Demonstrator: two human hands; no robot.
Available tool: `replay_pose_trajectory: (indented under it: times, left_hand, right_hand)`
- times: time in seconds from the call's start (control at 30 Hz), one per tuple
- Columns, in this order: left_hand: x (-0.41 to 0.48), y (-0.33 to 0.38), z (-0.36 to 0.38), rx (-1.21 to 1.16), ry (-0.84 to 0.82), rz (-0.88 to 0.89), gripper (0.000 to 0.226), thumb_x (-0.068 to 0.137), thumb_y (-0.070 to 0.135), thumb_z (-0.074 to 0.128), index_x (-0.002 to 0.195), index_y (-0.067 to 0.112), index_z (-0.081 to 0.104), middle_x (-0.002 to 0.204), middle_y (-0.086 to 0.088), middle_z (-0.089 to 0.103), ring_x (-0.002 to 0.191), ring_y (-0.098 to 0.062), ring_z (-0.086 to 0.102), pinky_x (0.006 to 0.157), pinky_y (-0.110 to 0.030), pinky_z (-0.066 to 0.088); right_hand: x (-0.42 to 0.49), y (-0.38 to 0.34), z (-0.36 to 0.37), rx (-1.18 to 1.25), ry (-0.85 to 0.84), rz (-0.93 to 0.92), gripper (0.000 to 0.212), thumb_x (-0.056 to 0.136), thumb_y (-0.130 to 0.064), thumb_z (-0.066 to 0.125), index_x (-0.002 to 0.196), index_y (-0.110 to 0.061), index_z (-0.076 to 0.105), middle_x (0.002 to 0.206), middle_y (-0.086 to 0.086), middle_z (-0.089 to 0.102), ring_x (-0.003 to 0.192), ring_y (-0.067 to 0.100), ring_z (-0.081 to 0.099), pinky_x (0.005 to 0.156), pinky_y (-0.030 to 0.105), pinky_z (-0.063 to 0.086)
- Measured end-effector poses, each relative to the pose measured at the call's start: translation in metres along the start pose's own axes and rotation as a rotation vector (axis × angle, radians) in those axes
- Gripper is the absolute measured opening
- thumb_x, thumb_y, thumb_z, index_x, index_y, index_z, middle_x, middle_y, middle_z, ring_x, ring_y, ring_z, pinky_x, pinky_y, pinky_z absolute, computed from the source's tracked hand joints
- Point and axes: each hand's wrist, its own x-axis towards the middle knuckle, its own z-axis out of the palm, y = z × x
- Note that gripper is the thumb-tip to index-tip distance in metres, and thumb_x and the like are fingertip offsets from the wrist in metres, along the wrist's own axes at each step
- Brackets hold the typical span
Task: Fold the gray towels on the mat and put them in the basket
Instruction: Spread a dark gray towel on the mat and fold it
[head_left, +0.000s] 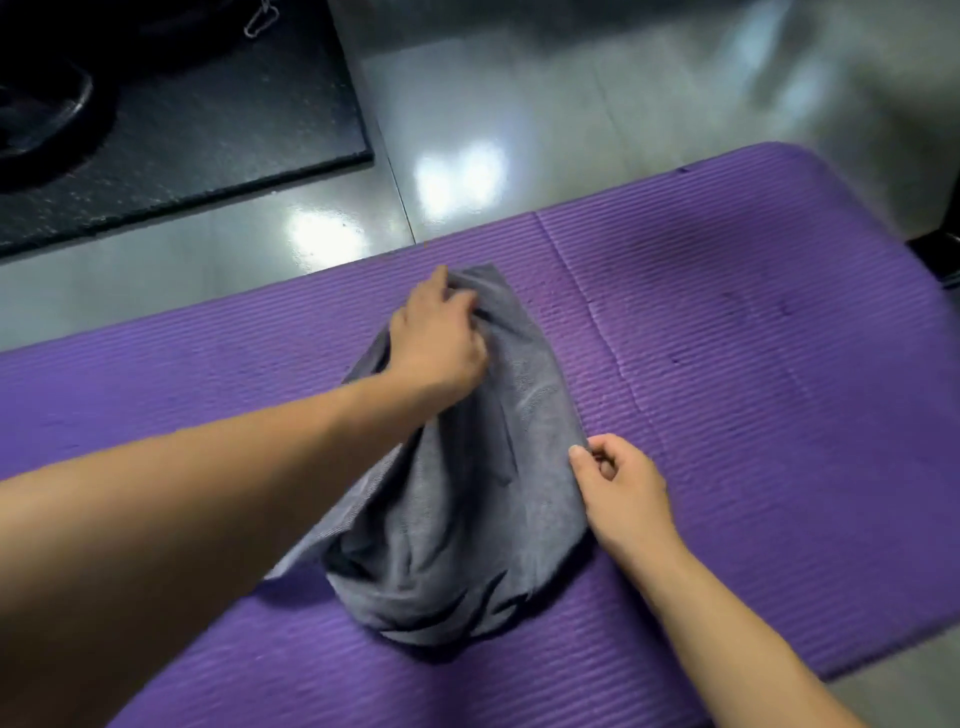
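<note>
Head view, towel: one gray towel lies bunched on the purple mat, not yet flat or folded.
Left hand: grips the towel's far end.
Right hand: pinches its near right edge.
Basket: not in view.
Progress: early; folding and putting away remain.

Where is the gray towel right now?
Head view, centre: the gray towel lies bunched on the purple mat, the left-hand grip holding its far end and the right-hand grip pinching its right edge.
</note>
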Motion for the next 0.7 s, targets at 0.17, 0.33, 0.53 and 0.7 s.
replay_pose_trajectory:
  times: [0.17,0.33,0.53,0.7]
  left_hand:
    - [-0.041,-0.006,0.049,0.034,-0.326,0.085,0.06,0.101,0.065,0.026,0.158,0.047,0.016,0.17,0.002,-0.012,0.156,-0.022,-0.014,0.119,-0.066,-0.008]
    - [-0.032,0.001,0.06,0.123,-0.366,0.054,0.072,0.093,0.08,0.021,0.157,0.053,0.001,0.166,0.007,-0.027,0.15,-0.024,-0.032,0.111,-0.074,-0.016]
    - [-0.03,0.0,0.064,0.212,-0.359,0.063,0.088,0.086,0.083,0.039,0.155,0.054,-0.009,0.165,0.005,-0.031,0.15,-0.027,-0.033,0.111,-0.076,-0.012]
    - [-0.031,0.002,0.063,0.119,-0.331,0.067,0.088,0.085,0.078,0.051,0.158,0.051,0.008,0.168,0.006,-0.019,0.153,-0.026,-0.025,0.112,-0.074,-0.012]
  right_hand:
    - [-0.011,0.005,0.003,0.467,-0.051,0.07,0.012,0.103,-0.017,0.056,0.095,-0.013,0.065,0.08,0.006,0.074,0.071,0.015,0.066,0.069,0.035,0.054]
    - [-0.023,0.023,-0.006,0.174,-0.399,0.186,0.027,0.093,-0.042,0.067,0.096,-0.016,0.073,0.09,-0.002,0.078,0.088,0.015,0.074,0.086,0.042,0.059]
    - [-0.043,0.041,-0.035,-0.027,-0.201,0.19,0.027,0.097,-0.036,0.064,0.078,-0.017,0.068,0.07,-0.008,0.071,0.067,0.004,0.066,0.067,0.026,0.051]
    - [-0.045,0.044,-0.051,-0.391,-0.185,0.233,0.039,0.088,-0.054,0.066,0.077,-0.018,0.055,0.068,-0.004,0.066,0.068,0.02,0.069,0.065,0.039,0.055]
